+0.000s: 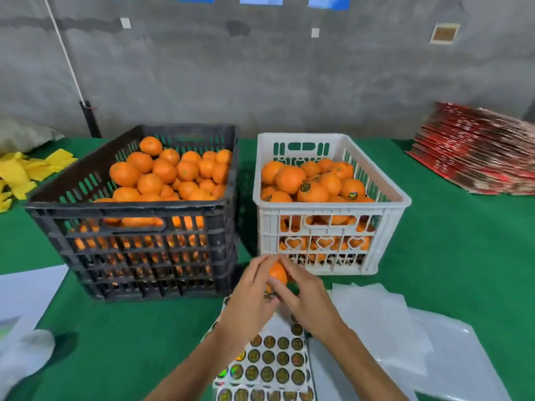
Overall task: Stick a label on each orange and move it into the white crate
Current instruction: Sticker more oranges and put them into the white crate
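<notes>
One orange [277, 274] is held between both hands just in front of the white crate [388, 209]. My left hand [249, 302] curls round its left side. My right hand [304, 296] lies over its right side with fingers bent on it. Whether a label is on this orange is hidden by the fingers. The white crate holds many oranges, some with shiny round labels [352, 195]. The black crate [139, 247] on the left is full of unlabelled oranges [162, 175]. A sheet of round labels [275, 363] lies under my forearms.
Clear plastic sheets [405, 337] lie to the right on the green table [115, 342]. White paper [26, 293] and a white cloth [23, 357] sit at left. Yellow wrappers [26, 172] are at far left, a red carton stack [477, 151] at far right.
</notes>
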Tool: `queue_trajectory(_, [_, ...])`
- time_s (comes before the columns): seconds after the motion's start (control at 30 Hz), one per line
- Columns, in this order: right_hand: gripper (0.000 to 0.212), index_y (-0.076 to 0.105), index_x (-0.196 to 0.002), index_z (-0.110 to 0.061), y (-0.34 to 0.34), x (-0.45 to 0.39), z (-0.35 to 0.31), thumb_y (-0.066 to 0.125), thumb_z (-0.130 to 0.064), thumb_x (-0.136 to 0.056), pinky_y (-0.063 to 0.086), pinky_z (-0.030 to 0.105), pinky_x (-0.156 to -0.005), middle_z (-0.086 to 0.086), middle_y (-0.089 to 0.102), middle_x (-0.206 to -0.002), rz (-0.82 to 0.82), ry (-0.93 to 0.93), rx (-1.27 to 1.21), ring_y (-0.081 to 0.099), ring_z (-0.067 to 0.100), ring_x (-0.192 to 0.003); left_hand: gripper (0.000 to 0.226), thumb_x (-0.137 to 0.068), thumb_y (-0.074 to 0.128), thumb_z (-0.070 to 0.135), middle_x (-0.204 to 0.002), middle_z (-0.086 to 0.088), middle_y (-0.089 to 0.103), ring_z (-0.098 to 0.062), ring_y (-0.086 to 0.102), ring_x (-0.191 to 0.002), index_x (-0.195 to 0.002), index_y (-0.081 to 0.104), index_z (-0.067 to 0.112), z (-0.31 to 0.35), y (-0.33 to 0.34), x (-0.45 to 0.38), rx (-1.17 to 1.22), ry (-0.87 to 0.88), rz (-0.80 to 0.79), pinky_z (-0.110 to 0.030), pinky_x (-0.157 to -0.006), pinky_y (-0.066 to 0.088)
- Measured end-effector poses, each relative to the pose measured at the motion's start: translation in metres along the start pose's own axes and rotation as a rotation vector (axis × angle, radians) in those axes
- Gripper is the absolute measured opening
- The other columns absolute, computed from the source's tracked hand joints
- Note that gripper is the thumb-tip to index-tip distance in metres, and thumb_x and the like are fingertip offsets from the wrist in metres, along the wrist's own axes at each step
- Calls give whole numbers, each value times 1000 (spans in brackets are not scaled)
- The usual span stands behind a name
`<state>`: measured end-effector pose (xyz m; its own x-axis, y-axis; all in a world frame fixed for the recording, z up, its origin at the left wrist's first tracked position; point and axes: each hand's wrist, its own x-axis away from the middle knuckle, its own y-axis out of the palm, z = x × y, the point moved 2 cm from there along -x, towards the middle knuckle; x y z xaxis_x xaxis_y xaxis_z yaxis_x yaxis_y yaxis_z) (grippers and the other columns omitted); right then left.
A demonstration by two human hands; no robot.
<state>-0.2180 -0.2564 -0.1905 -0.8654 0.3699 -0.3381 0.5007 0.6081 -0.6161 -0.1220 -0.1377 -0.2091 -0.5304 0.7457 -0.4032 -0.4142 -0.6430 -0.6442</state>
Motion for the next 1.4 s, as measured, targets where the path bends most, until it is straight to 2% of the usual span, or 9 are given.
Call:
queue_trajectory(0.07, [59, 42, -150, -35, 4, 23, 30, 58, -59, -98, 40, 23, -112, -6, 54, -148, -100, 62, 113, 50, 8, -134, 70, -98, 70, 12, -154, 9, 35, -15, 45, -141, -152, 33, 37, -17, 24, 24, 22, -132, -44, -28, -112, 44])
queue_trajectory(0.17, [87, 33, -159, -31, 10, 54, 61, 42, -83, -90, 16, 14, -116, -12, 36, -162, -193, 161, 294, 29, 7, -148, 67, -100, 70, 22, -150, 13, 32, -7, 47, -128, -147, 30, 48, -30, 37, 44, 82, -201, -8, -3, -98, 37])
queue_trajectory(0.3, [79, 48, -153, -25, 16, 59, 66, 43, -76, -93, 6, 13, -118, -11, 33, -164, -170, 109, 418, 27, 10, -152, 61, -101, 69, 26, -144, 11, 32, 1, 46, -117, -149, 33, 36, -29, 37, 47, 94, -216, 51, 4, -88, 35])
queue_trajectory(0.6, [32, 80, -111, -20, 19, 57, 59, 64, -43, -95, 43, 23, -97, -9, 73, -121, 97, -4, 386, 61, 12, -110, 63, -100, 69, 27, -141, 10, 34, 4, 46, -114, -145, 27, 43, -29, 35, 48, 129, -203, 103, 2, -91, 36])
queue_trajectory(0.93, [12, 83, -98, -21, 9, 58, 50, 82, -26, -87, 56, 28, -77, -13, 76, -103, 119, -373, 549, 66, 10, -88, 63, -101, 69, 30, -138, 14, 33, 15, 43, -121, -144, 27, 46, -30, 34, 49, 138, -214, 107, 3, -87, 38])
queue_trajectory(1.1, [15, 80, -109, -24, 6, 59, 41, 72, -30, -98, 51, 24, -87, -20, 71, -115, 159, -363, 251, 64, 5, -102, 60, -100, 66, 39, -135, 19, 34, 15, 45, -120, -143, 25, 48, -32, 34, 48, 147, -248, 117, 1, -86, 40])
queue_trajectory(1.2, [13, 78, -106, -39, 7, 53, 36, 70, -35, -97, 48, 24, -95, -21, 72, -115, 216, -31, -116, 63, 9, -113, 61, -101, 65, 39, -141, 19, 31, 11, 49, -117, -144, 23, 47, -33, 36, 47, 94, -243, 86, -3, -85, 42])
queue_trajectory(1.3, [11, 82, -98, -36, 11, 30, 23, 74, -36, -90, 45, 33, -102, -17, 70, -124, 207, 203, -465, 57, 7, -124, 61, -102, 65, 39, -148, 20, 30, 10, 49, -121, -149, 26, 41, -31, 37, 47, 85, -204, 55, -4, -91, 41])
queue_trajectory(1.4, [12, 82, -96, -40, 19, 11, 11, 73, -32, -93, 42, 27, -105, -27, 65, -128, 104, 168, -373, 52, -1, -128, 65, -101, 68, 32, -149, 26, 29, 15, 44, -129, -149, 26, 48, -24, 35, 45, 154, -164, 42, -3, -98, 40])
